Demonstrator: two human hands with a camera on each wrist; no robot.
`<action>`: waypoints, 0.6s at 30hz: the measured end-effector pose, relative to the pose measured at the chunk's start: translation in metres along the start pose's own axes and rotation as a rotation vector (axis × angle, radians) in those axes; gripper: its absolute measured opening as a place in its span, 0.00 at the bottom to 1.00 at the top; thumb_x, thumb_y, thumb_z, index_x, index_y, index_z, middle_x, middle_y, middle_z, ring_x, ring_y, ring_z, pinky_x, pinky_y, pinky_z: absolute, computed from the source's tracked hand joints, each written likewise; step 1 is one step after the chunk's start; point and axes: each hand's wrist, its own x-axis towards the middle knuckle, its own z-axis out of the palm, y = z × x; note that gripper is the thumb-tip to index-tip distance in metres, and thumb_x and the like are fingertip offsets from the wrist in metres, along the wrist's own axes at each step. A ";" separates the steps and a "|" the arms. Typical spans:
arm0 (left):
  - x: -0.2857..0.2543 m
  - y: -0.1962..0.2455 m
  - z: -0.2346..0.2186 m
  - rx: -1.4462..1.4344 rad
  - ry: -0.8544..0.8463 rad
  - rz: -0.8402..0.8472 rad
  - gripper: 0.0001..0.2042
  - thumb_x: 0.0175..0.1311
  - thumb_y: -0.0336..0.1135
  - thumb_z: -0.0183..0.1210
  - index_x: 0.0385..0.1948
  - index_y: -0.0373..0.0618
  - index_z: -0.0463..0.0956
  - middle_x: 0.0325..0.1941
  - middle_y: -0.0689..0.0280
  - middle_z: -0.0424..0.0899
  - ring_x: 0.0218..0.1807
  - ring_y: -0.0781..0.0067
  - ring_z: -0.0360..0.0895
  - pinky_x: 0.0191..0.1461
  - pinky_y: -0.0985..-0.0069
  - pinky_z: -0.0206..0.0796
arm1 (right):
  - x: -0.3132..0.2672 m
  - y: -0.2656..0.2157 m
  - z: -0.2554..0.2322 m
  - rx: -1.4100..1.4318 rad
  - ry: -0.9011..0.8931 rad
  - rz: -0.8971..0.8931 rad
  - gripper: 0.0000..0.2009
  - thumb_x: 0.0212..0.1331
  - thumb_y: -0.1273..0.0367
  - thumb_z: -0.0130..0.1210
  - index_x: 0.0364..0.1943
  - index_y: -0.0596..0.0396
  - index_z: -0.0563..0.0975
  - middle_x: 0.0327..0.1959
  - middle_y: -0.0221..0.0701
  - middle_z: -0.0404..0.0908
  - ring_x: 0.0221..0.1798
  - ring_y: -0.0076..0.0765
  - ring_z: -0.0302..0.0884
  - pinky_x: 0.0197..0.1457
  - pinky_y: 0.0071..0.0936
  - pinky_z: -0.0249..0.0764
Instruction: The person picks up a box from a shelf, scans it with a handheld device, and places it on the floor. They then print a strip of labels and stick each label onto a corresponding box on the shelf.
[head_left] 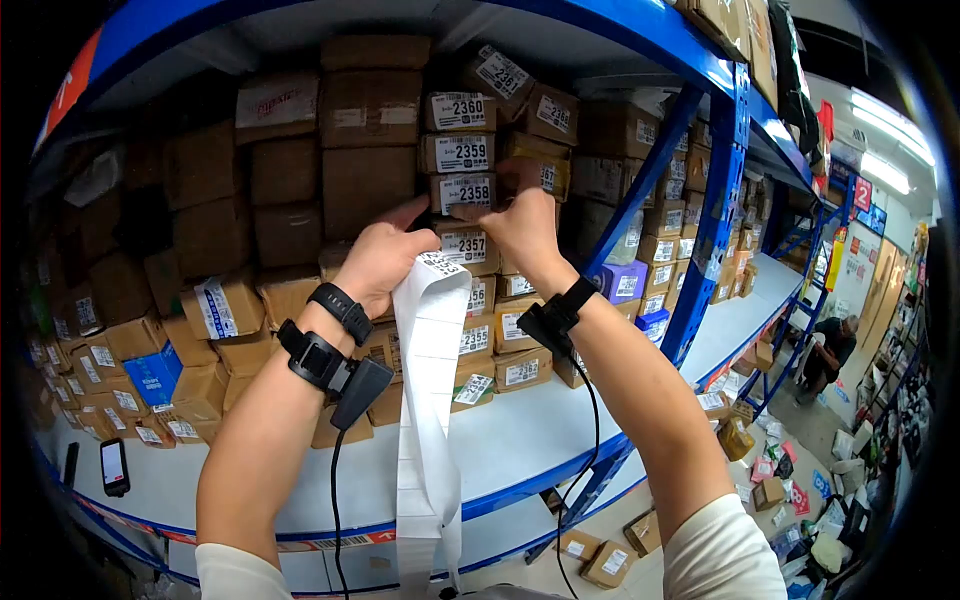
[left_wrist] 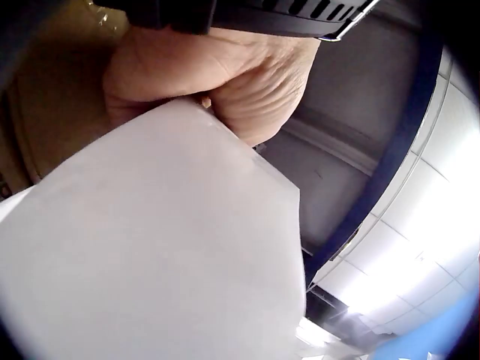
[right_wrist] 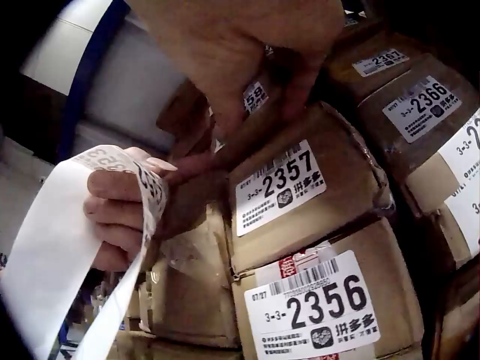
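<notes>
My left hand [head_left: 385, 262] grips a long white strip of printed labels [head_left: 432, 370], which loops over the fingers and hangs down past the shelf edge. Its fingers [right_wrist: 116, 206] wrap the strip in the right wrist view, while one finger reaches toward the stacked boxes. In the left wrist view, the strip's blank back [left_wrist: 165, 232] covers much of the hand [left_wrist: 217, 79]. My right hand [head_left: 525, 225] has its fingertips against the front of the box labelled 2358 [head_left: 463, 190]. Directly below sits the box labelled 2357 [right_wrist: 300, 195], with box 2356 [right_wrist: 330, 304] under that.
Stacked cardboard boxes [head_left: 370, 110] fill the blue-framed shelf. A blue upright [head_left: 715, 210] and slanted brace stand right of my right hand. A phone [head_left: 115, 467] lies on the shelf at left. Parcels [head_left: 607, 563] lie on the floor; another person [head_left: 828, 350] is at far right.
</notes>
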 end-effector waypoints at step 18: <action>0.002 0.005 0.002 0.022 0.051 0.037 0.13 0.55 0.31 0.60 0.30 0.24 0.79 0.29 0.57 0.84 0.28 0.71 0.80 0.31 0.75 0.70 | 0.011 0.022 -0.011 -0.080 -0.096 -0.293 0.16 0.49 0.68 0.67 0.42 0.58 0.78 0.35 0.45 0.83 0.36 0.55 0.81 0.40 0.39 0.78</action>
